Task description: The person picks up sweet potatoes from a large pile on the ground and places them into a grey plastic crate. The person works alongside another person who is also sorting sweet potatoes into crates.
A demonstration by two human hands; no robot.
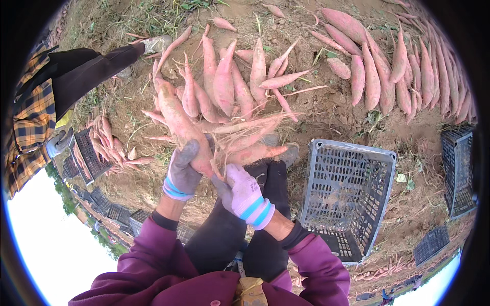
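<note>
Both my hands wear pale purple work gloves with blue-striped cuffs. My left hand point(183, 172) is wrapped around the lower part of a large, long sweet potato point(178, 118). Close beside it, my right hand point(241, 191) pinches the stem end of a sweet potato cluster point(245, 143) trailing thin roots. Where the large sweet potato meets the stem is partly hidden by my fingers, so I cannot tell if they are joined. Just beyond my hands, several loose sweet potatoes point(224, 82) lie on the soil.
A black plastic crate point(312, 183) stands at my right, with another crate point(457, 172) farther right. Rows of sweet potatoes point(427, 72) lie at upper right. At left, a co-worker in a plaid shirt point(34, 118) reaches toward a crate point(92, 157) beside piled sweet potatoes point(107, 141).
</note>
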